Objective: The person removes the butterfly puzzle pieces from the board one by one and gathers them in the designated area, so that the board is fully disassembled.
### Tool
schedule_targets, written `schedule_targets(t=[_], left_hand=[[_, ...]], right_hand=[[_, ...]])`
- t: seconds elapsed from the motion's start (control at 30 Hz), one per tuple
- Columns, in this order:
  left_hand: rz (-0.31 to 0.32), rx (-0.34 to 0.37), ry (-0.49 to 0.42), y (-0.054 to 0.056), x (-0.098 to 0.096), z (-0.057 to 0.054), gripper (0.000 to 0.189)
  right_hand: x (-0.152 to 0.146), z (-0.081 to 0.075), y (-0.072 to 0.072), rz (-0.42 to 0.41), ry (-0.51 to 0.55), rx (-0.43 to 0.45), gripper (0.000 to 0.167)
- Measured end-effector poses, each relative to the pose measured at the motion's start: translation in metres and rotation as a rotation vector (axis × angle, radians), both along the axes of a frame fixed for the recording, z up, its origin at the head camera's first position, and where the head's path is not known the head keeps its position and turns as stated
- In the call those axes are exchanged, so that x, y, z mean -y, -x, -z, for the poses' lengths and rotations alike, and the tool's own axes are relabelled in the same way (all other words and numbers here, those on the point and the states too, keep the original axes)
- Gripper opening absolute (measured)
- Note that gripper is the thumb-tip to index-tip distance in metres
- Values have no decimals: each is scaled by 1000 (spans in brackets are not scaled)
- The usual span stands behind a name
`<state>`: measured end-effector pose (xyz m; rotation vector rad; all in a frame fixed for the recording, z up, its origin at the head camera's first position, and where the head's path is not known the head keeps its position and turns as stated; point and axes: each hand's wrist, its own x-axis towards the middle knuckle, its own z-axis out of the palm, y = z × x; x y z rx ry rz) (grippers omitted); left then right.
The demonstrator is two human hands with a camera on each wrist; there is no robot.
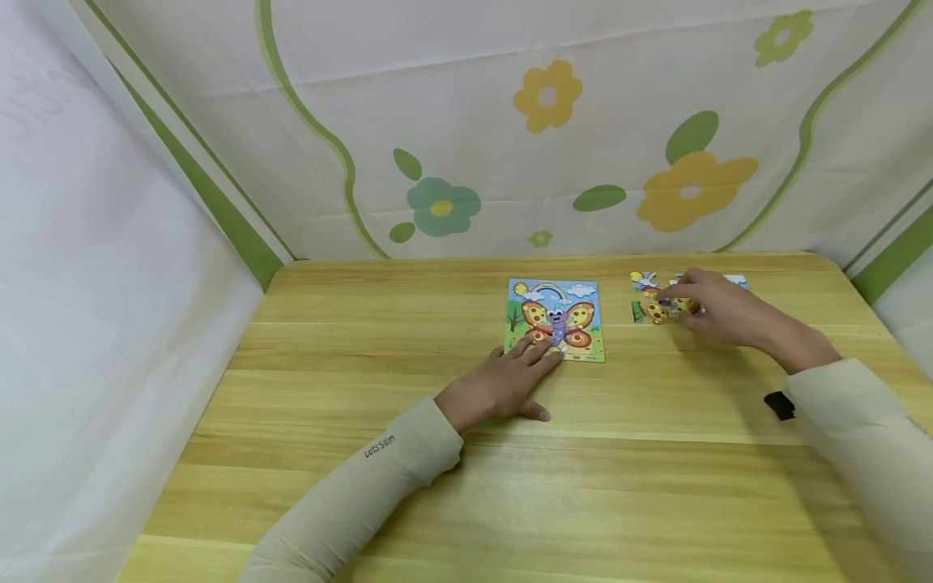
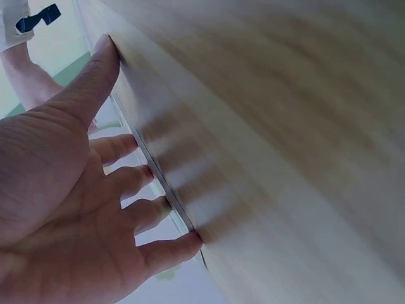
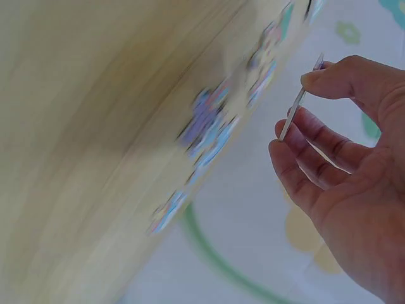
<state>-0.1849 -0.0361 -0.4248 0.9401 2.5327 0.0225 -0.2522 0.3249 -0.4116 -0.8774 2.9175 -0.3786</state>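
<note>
A square butterfly picture board lies on the wooden table near its far edge. My left hand rests on the board's near edge, fingers spread and fairly straight, with the thumb on the table. In the left wrist view the fingertips sit along that thin edge. Over the loose puzzle pieces to the right is my right hand. Its thumb and fingers pinch a thin puzzle piece, seen edge-on in the right wrist view; its printed face is hidden there.
Loose jigsaw pieces lie spread right of the board, partly covered by the right hand. One piece shows beyond the hand. A white curtain with printed flowers hangs behind the table, and white cloth also hangs at the sides.
</note>
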Motion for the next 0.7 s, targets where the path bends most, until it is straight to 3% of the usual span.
schedule_targets(t=[0.27,0.7], left_hand=[[0,0,2,0,1,1,92],[0,0,2,-1,0,-1,92]], right_hand=[[-42,13,0,94,-25,35,42],[-79,33,2,114,4,-32,38]])
